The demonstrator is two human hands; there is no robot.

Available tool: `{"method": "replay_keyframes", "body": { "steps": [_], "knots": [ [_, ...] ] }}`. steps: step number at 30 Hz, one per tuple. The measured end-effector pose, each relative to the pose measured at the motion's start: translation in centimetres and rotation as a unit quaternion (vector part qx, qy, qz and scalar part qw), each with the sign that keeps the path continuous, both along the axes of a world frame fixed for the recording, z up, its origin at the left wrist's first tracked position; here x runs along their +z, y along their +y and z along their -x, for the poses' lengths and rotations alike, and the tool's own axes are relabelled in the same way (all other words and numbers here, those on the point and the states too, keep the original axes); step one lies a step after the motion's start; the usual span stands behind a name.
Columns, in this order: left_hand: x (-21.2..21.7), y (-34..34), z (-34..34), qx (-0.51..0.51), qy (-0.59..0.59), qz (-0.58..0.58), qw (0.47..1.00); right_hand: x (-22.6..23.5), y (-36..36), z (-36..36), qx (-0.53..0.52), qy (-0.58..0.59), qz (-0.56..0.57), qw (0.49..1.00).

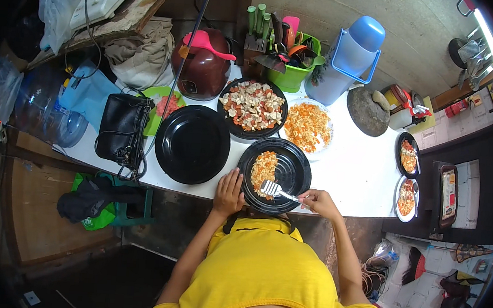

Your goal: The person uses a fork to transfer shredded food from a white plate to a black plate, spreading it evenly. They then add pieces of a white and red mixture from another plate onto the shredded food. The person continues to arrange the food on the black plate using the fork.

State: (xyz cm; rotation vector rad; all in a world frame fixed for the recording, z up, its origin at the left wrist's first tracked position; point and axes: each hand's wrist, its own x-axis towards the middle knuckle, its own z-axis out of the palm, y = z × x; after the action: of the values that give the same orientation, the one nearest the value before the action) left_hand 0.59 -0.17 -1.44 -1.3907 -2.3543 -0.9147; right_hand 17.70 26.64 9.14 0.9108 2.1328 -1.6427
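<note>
In front of me stands a black plate (pixel 296 168) with chopped orange and pale food (pixel 265 168) heaped along its left side. My right hand (pixel 320 203) grips the handle of a silver fork (pixel 271 188), whose head rests on the lower part of that food. Flat against the plate's left edge lies my left hand (pixel 230 193), fingers stretched out, holding nothing. Behind, a black plate (pixel 223 110) carries red and whitish chopped pieces. A white plate (pixel 328 152) beside it holds more of the orange and pale mix. A bare black plate (pixel 193 144) sits to the left.
A black bag (pixel 118 126), a green board (pixel 151 124) with pink bits and a dark red cooker (pixel 201 69) are on the left. Farther back are a green utensil holder (pixel 290 79), a blue-topped jug (pixel 346 66) and a stone mortar (pixel 367 113). Two filled plates stand far right.
</note>
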Motion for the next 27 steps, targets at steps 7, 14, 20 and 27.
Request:
{"method": "replay_keyframes", "body": {
  "steps": [7,14,20,27],
  "knots": [
    [0.1,0.0,0.0,0.0,-0.002,-0.001,1.0,0.5,-0.1,-0.1,-0.026,-0.008,0.021,0.999],
    [0.3,0.1,0.0,-0.008,-0.025,0.001,1.0,0.1,-0.5,0.2,0.012,0.005,-0.034,0.999],
    [0.8,0.1,0.0,-0.009,-0.029,0.019,0.999,0.7,-0.1,0.1,-0.006,0.0,-0.012,1.0],
    [1.1,0.3,0.0,-0.01,-0.027,0.019,0.999,0.1,-0.4,-0.2,0.001,-0.008,-0.021,1.0]
  ]
}}
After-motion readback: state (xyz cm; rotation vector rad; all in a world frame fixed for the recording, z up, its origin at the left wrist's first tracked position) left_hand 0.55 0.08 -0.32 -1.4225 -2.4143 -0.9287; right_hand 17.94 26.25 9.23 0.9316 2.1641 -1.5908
